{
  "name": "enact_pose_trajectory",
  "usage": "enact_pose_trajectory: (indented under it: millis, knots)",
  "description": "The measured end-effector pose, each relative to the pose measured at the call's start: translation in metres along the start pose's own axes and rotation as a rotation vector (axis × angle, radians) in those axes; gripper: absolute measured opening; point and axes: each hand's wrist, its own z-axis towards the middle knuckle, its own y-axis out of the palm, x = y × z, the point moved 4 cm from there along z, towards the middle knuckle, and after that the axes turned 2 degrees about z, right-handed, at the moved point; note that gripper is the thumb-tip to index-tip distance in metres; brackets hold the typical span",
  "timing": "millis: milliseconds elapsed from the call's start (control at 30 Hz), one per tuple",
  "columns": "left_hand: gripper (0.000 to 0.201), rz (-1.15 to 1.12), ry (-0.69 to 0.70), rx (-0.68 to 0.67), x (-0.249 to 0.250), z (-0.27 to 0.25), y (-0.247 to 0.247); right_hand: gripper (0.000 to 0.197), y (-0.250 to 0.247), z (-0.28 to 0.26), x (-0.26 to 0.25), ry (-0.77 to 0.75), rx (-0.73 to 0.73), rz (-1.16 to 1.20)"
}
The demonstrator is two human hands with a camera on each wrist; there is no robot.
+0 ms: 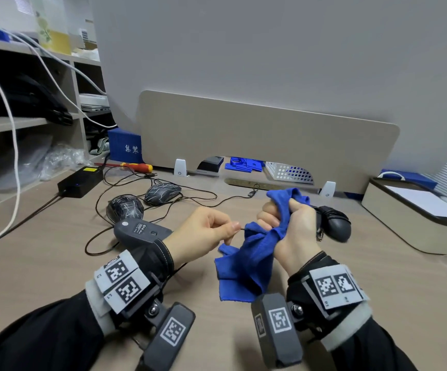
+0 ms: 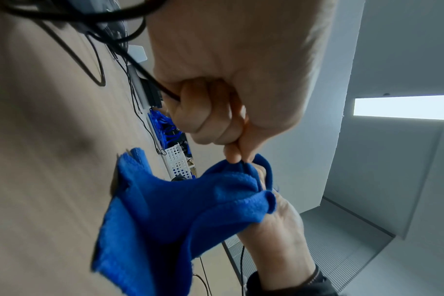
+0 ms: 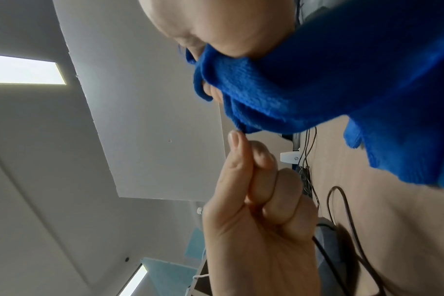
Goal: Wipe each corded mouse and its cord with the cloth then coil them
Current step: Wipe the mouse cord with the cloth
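Here, in the head view, the thin black cord [image 1: 241,229] shows only as a short stretch between the two hands before it vanishes into the crumpled blue fleece cloth [image 1: 246,258]. The left hand [image 1: 203,231] pinches that cord between thumb and forefinger, the other fingers curled under. The right hand [image 1: 289,226] is fisted around the cloth, just beside the left fingertips; the cloth's loose end hangs below the fist toward the wooden desk [image 1: 56,269]. Beyond the right knuckles lies a dark grey mouse with its cord wound round it [image 1: 334,223], partly hidden by the hand. Left of the left fingers sit a grey mouse turned underside up [image 1: 139,231] and two black mice with white line patterns [image 1: 147,200], their cords tangled. Behind the divider, a white perforated basket [image 1: 289,172] is cut off; its contents cannot be made out.

From the left wrist, the left fingers [image 2: 205,112] close on the cord, which runs into the cloth at their tips.

From the right wrist, the cloth fills the upper right, the right fingers mostly buried in it; the left hand's thumb tip nearly touches the fabric.
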Motion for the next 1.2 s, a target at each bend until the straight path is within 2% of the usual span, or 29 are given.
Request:
enact_pose_trajectory:
  millis: [167, 267, 400, 467, 533, 633, 733, 800, 1000, 1067, 1200]
  knots:
    - [0.041, -0.022, -0.037, 0.137, -0.001, 0.001, -0.029, 0.052, -0.015, 0.004, -0.032, -0.073, 0.065, 0.121]
    - [0.041, 0.007, -0.037, 0.199, -0.003, 0.003, -0.041, 0.039, -0.017, 0.002, -0.042, -0.123, 0.084, 0.146]
    - [0.037, 0.04, -0.073, 0.236, -0.01, 0.003, -0.043, 0.036, -0.009, 0.0, -0.039, -0.152, 0.004, 0.037]
    - [0.027, 0.014, -0.095, 0.205, -0.013, 0.005, -0.041, 0.037, -0.004, -0.002, -0.035, -0.149, -0.024, 0.026]
    - [0.017, 0.092, -0.042, 0.166, -0.009, 0.005, -0.037, 0.039, 0.001, -0.004, -0.029, -0.127, -0.045, 0.026]
    - [0.017, 0.166, 0.05, 0.03, -0.001, 0.005, -0.024, 0.037, 0.01, -0.009, -0.015, -0.089, -0.068, -0.003]
    - [0.015, 0.088, 0.064, -0.132, 0.0, 0.002, -0.01, 0.035, 0.013, -0.01, 0.001, -0.071, -0.068, -0.036]
    - [0.011, 0.087, 0.081, -0.161, 0.0, 0.001, -0.007, 0.036, 0.013, -0.011, 0.007, -0.063, -0.053, -0.06]
    - [0.015, 0.132, 0.121, 0.012, 0.002, 0.002, -0.019, 0.037, 0.016, -0.016, 0.003, -0.055, -0.059, 0.052]
    - [0.016, 0.146, 0.092, 0.077, 0.001, 0.003, -0.03, 0.038, 0.012, -0.012, -0.007, -0.084, -0.04, 0.085]
    - [0.02, 0.129, -0.052, 0.222, -0.012, 0.006, -0.053, 0.041, 0.001, -0.003, -0.03, -0.16, 0.02, 0.103]
